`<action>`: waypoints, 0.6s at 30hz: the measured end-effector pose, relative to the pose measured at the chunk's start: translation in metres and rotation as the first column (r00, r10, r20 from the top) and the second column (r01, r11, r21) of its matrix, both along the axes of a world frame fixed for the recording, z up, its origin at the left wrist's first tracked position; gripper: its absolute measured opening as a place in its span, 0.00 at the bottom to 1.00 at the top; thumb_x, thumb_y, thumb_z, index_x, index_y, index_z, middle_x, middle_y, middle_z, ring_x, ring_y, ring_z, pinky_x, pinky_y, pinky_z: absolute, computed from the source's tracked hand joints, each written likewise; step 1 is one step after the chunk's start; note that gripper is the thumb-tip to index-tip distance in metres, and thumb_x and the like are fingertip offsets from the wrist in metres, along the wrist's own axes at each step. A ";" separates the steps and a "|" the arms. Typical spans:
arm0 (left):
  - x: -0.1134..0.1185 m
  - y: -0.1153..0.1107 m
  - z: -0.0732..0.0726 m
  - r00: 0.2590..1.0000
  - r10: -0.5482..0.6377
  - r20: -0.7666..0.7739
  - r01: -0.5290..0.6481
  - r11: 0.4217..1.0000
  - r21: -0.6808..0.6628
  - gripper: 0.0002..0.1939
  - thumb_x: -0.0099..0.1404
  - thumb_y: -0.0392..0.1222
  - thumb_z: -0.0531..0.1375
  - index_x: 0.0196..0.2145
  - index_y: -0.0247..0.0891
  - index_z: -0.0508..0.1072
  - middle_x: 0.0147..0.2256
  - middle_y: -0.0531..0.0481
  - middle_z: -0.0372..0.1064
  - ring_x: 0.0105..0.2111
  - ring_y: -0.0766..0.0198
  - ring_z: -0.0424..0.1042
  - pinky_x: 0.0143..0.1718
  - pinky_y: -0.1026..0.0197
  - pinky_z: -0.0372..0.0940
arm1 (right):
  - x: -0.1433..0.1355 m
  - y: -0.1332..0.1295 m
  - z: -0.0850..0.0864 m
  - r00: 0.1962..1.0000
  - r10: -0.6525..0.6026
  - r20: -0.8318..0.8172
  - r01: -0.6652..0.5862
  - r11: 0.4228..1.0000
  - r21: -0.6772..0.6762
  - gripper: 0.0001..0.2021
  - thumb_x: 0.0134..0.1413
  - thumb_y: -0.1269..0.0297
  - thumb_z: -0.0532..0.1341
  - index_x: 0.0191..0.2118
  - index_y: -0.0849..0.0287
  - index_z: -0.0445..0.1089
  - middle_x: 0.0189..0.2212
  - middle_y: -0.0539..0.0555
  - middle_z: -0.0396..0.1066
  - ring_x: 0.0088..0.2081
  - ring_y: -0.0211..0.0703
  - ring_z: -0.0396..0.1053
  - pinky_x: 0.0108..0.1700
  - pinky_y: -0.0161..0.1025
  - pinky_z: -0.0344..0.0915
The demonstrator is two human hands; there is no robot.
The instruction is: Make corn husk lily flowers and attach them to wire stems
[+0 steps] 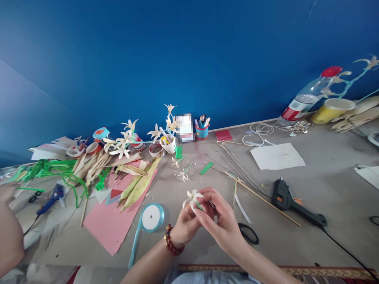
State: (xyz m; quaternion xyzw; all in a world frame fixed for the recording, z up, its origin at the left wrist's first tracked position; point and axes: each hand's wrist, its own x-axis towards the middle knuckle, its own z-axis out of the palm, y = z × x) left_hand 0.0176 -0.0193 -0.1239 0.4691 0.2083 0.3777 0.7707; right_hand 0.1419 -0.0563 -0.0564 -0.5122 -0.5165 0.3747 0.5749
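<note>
A small cream-white artificial flower (192,197) with curled petals and a green-wrapped stem is pinched between my two hands, above the front of the table. My left hand (188,227), with a red bead bracelet at the wrist, is closed around it from below. The fingers of my right hand (217,211) are closed at the green stem, the thumb along its side. Part of the stem is hidden by the fingers. A roll of light blue ribbon (151,217) lies left of my hands, and black scissors (248,234) lie partly under my right forearm.
A black glue gun (284,197) and a thin wooden stick (263,199) lie to the right. Pink paper (109,228), corn husks (140,187) and a blue glue gun (53,199) are left, near another person's arm (10,236). A bottle (308,96) stands at the back right.
</note>
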 end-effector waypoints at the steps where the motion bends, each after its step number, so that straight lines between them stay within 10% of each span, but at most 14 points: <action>1: 0.000 0.000 0.000 1.000 0.003 -0.006 -0.003 1.000 -0.004 0.14 0.59 0.49 0.65 0.28 0.34 0.72 0.24 0.54 0.57 0.27 0.67 0.58 0.32 0.62 0.58 | 0.000 0.000 0.000 1.000 -0.002 0.000 0.002 1.000 -0.001 0.02 0.57 0.65 0.60 0.35 0.56 0.66 0.39 0.55 0.67 0.42 0.47 0.68 0.40 0.40 0.67; 18: 0.006 -0.001 0.019 1.000 0.014 -0.015 -0.015 0.995 -0.097 0.16 0.56 0.50 0.67 0.27 0.34 0.71 0.26 0.51 0.63 0.31 0.65 0.62 0.38 0.60 0.60 | 0.005 -0.005 -0.001 0.981 0.094 -0.171 -0.094 0.996 0.009 0.06 0.54 0.71 0.55 0.37 0.55 0.66 0.41 0.55 0.65 0.45 0.48 0.68 0.45 0.42 0.66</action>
